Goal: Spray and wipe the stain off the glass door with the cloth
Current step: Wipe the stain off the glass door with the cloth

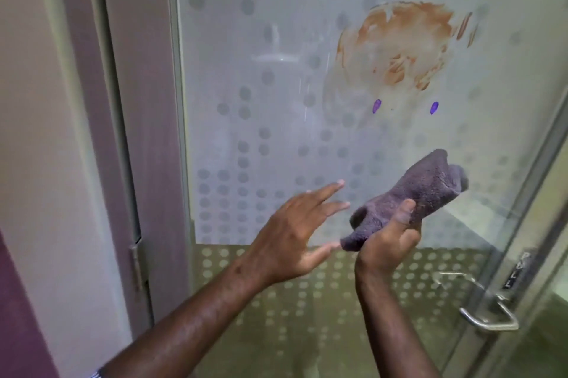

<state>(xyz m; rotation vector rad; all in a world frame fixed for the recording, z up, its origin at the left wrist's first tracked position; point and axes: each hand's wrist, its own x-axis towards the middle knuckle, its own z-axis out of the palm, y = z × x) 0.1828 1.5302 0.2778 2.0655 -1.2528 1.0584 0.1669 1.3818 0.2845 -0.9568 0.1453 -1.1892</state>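
A smeared brown stain (399, 45) covers the upper right of the frosted, dotted glass door (276, 100). Two small purple marks (376, 106) sit just below it. My right hand (388, 242) grips a bunched purple-grey cloth (430, 193) in front of the glass, well below the stain. My left hand (295, 230) hovers beside the cloth with fingers spread and straight, its thumb tip close to the cloth's lower end. No spray bottle is in view.
A metal door handle (488, 316) sticks out at the lower right, beneath a small vertical label (513, 270). The door frame and a purple wall (76, 131) stand on the left, with a hinge (136, 264) low on the frame.
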